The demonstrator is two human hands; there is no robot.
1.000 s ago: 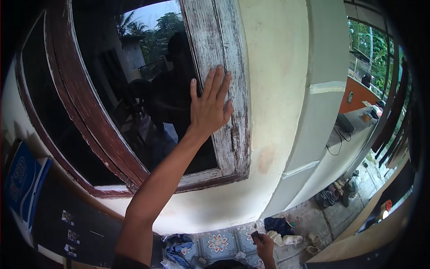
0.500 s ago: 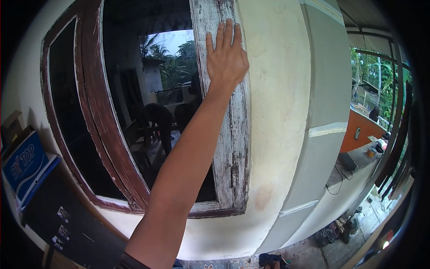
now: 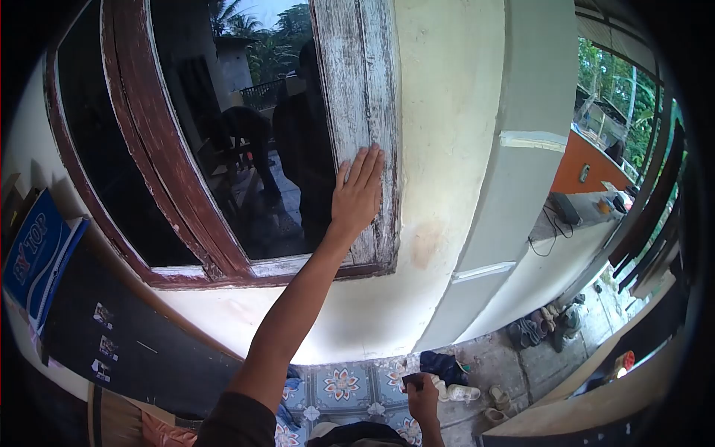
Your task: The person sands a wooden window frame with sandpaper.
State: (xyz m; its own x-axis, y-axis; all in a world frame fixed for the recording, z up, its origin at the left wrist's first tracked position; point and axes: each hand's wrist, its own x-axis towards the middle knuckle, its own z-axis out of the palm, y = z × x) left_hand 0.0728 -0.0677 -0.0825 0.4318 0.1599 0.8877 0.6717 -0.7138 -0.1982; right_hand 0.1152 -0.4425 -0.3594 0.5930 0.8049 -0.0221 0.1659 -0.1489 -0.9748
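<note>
My left hand (image 3: 357, 197) lies flat on the window frame's right upright (image 3: 378, 82), fingers extended upward. The upright is weathered, with pale, scraped wood and worn paint. Beside it is dark window glass (image 3: 246, 201) carrying reflections of people and trees. The frame's lower and left parts (image 3: 160, 141) keep a chipped brown-red paint. Low in the view, my right hand (image 3: 424, 398) is closed on a small dark flat piece (image 3: 412, 382), whose kind I cannot make out. It is held above the floor, apart from the frame.
A cream wall (image 3: 447, 97) and grey pillar (image 3: 536, 82) stand right of the window. Shoes (image 3: 532, 328) lie along the wall's foot. Patterned floor covering (image 3: 339, 384) lies below. A dark board (image 3: 141, 343) and blue box (image 3: 37, 246) are at the left.
My left hand has slid down the upright from near its top to its lower part. My view has tilted downward, and my right hand with the dark piece has come into sight.
</note>
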